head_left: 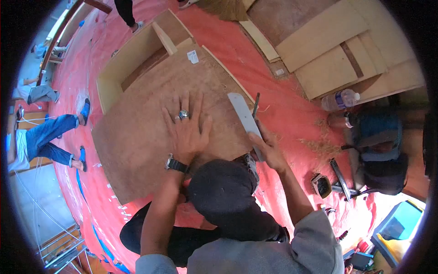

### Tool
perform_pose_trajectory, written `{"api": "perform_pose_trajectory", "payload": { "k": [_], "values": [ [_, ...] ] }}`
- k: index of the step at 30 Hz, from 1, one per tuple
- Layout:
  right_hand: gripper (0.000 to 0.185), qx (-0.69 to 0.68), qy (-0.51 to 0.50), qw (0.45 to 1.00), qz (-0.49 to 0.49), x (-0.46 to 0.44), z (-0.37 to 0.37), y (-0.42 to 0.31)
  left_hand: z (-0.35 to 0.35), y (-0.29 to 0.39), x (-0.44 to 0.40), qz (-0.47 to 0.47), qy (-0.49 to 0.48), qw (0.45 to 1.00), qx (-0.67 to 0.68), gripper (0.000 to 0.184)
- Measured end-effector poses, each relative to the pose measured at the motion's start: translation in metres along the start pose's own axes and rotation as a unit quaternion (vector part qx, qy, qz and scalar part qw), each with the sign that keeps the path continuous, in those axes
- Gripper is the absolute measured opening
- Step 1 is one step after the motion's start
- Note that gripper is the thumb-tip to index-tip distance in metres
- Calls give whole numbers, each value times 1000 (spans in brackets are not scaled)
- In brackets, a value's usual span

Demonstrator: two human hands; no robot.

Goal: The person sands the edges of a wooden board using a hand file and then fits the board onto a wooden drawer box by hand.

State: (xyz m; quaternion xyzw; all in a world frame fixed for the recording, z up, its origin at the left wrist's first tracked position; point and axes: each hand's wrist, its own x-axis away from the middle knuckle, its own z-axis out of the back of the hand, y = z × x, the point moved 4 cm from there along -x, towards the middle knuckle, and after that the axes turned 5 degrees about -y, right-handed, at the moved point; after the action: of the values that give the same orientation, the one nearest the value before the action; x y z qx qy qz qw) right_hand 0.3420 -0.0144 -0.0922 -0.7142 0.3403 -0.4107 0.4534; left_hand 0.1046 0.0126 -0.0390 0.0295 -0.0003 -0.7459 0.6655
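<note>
My left hand (188, 132) lies flat on a brown wooden board (141, 137), fingers spread, with a ring on one finger and a watch (175, 164) on the wrist. My right hand (269, 148) is closed around a long, flat, light-grey bar (245, 115) with a rounded end and a small hole. A thin dark stick (256, 104) rises beside the bar from the same hand; I cannot tell its kind. The bar is over the board's right edge. A white label (192, 56) is on the board's far end.
An open wooden box frame (109, 84) adjoins the board's far side. Pale panels (326, 68), a plastic bottle (340, 99) and a backpack (376, 132) are at right. Red sheeting (292, 102) covers the floor. A person in jeans (52, 132) is at left.
</note>
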Motion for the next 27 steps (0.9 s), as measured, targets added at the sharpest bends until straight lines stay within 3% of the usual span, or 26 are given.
{"api": "perform_pose_trajectory", "payload": {
  "k": [4,9,12,15,17,21,23,25,27],
  "values": [
    [65,113,21,976,185,-87,4,3,-2,2,4,-5,-1,1000,-6,69],
    [65,-59,-50,992,103,-133,-17,-46,-8,-1,5,-8,7,1000,-10,68],
    [64,161,30,964,208,-91,7,14,-6,-1,3,1,11,1000,1,68],
    [63,47,8,997,61,16,3,7,-1,4,3,7,1,1000,1,67],
    [63,22,-3,999,26,27,1,8,1,5,3,6,-6,1000,-19,67],
    [67,123,12,984,130,-48,11,26,-6,1,5,-1,-10,1000,-12,67],
    [68,101,24,983,154,-99,-1,-5,-6,0,3,4,-4,1000,4,68],
    [66,-56,-8,992,111,-136,-14,-30,-7,0,4,2,3,1000,0,68],
    [68,-89,-37,993,71,-131,-16,-42,-5,0,4,0,8,1000,-3,68]
  ]
}}
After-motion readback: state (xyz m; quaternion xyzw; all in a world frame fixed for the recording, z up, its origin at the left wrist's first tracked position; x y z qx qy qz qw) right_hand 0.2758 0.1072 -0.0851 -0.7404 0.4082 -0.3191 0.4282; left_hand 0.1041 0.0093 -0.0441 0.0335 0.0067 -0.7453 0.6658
